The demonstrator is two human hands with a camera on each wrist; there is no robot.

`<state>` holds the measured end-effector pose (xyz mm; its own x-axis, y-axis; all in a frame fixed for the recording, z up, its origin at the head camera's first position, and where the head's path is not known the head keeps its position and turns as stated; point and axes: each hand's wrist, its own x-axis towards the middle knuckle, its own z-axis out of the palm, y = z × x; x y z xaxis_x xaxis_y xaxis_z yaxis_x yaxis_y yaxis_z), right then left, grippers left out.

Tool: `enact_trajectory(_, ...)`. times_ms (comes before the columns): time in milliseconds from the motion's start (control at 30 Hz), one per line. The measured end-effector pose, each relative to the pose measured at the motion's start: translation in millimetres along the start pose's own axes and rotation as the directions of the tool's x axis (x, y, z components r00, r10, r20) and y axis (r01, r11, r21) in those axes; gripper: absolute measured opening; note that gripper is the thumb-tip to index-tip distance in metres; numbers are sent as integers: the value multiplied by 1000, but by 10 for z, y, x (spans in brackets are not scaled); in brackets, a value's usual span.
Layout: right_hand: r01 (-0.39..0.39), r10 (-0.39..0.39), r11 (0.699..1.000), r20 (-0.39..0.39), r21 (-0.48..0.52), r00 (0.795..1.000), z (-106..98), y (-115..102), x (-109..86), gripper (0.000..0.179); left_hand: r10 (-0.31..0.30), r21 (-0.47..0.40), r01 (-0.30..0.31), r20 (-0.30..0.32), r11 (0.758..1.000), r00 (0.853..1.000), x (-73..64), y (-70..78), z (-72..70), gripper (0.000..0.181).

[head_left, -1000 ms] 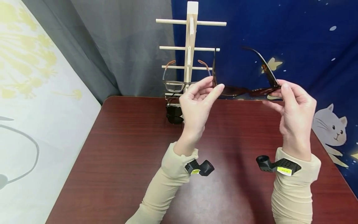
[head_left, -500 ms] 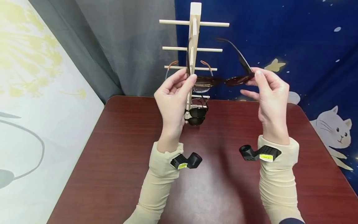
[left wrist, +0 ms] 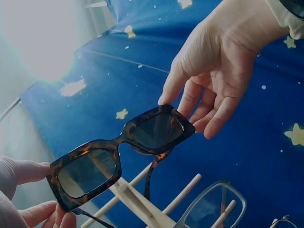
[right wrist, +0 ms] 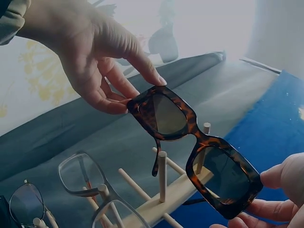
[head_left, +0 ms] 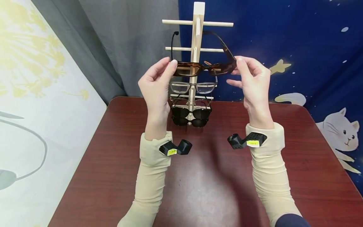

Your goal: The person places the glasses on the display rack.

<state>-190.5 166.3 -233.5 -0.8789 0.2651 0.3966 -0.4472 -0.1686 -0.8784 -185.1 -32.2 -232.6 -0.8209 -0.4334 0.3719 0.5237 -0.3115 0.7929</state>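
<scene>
Tortoiseshell sunglasses (head_left: 187, 70) with square lenses hang in the air between both hands, temples unfolded and pointing at the wooden display rack (head_left: 197, 37). My left hand (head_left: 155, 86) pinches one front corner of the frame between thumb and fingers. The opposite corner is pinched by my right hand (head_left: 255, 83), whose lower fingers stand away from it. In the head view the sunglasses overlap the rack's post, above the grey-framed eyeglasses (head_left: 205, 88) on a lower peg. Both wrist views show the sunglasses (left wrist: 88, 172) from the front; whether they touch a peg I cannot tell.
Thin-rimmed eyeglasses (head_left: 179, 102) and two pairs of dark sunglasses (head_left: 201, 113) sit low on the rack. Bare pegs (head_left: 218, 24) stick out near its top. Beneath is a reddish-brown table (head_left: 122, 151); grey and blue curtains (head_left: 283, 34) hang behind.
Both hands have carried the sunglasses left and upward, from the right of the rack to in front of its post. The front of the frame has turned more toward the head view.
</scene>
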Motion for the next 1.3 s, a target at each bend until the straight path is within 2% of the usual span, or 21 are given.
enact_trajectory(133,6,-6,1000,-3,-22,1000,54,13,34,12,1,15,-1,7,1000,1000,91,-21,-26,24)
enact_trajectory(367,-3,2,998,-30,-56,1000,120,45,114,12,-96,14,95,21,995,995,266,-60,-31,19)
enact_trajectory(633,-1,-3,991,-28,-135,1000,179,116,178,14,-106,22,105,26,994,994,405,-103,-43,12)
enact_trajectory(967,2,-5,972,-12,-233,1000,187,203,180,18,-158,55,158,-16,986,987,468,-163,-59,14)
enact_trajectory(1167,14,-15,950,1,-312,1000,178,225,179,23,-155,72,155,-9,985,988,476,-215,-83,17)
enact_trajectory(1300,30,-28,945,10,-326,1000,171,227,175,23,-166,77,166,1,983,986,466,-244,-96,18)
